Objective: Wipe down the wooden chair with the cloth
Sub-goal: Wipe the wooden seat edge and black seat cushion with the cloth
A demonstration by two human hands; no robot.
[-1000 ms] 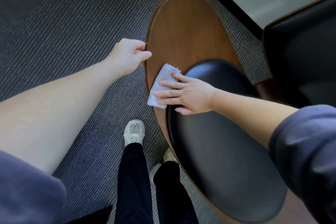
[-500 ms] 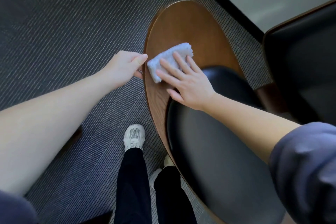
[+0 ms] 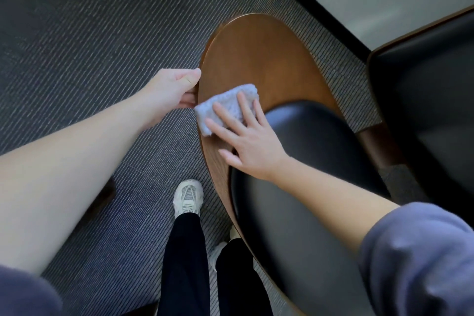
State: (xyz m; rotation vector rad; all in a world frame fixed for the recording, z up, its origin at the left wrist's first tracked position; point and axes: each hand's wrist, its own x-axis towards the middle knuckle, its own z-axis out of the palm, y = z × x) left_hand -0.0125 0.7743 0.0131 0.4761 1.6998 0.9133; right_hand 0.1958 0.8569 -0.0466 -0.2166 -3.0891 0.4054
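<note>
on the bare wood of the chair [image 3: 256, 59], near its rim, the cloth [image 3: 225, 102] lies flat under the right hand [image 3: 246, 143], whose straight, spread fingers press it down so the whole pad rubs the wood. the left hand [image 3: 171, 90] curls round the rim just beside it, likely to steady the chair against the push.

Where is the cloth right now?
In the head view, the cloth lies on the wooden chair near its left edge, pressed under the right hand, beside the left hand gripping that edge.
</note>
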